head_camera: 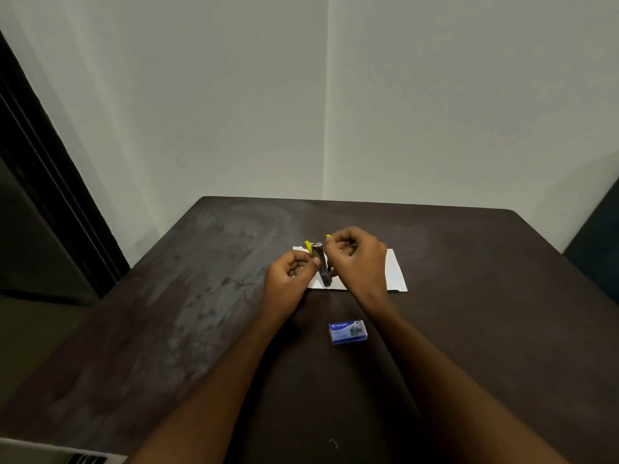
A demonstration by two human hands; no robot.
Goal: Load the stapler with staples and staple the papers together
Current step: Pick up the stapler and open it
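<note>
A small stapler with a dark metal body and yellow parts is held above the white papers in the middle of the dark table. It is swung open, its two yellow ends pointing up and apart. My left hand pinches one half from the left. My right hand grips the other half from the right and covers much of the papers. A blue box of staples lies closed on the table, nearer to me, between my forearms. I cannot tell whether staples sit inside the stapler.
A single loose bent staple lies near the table's front edge. White walls meet in a corner behind the table. A dark door frame runs down the left side. The table's far right corner borders a dark surface.
</note>
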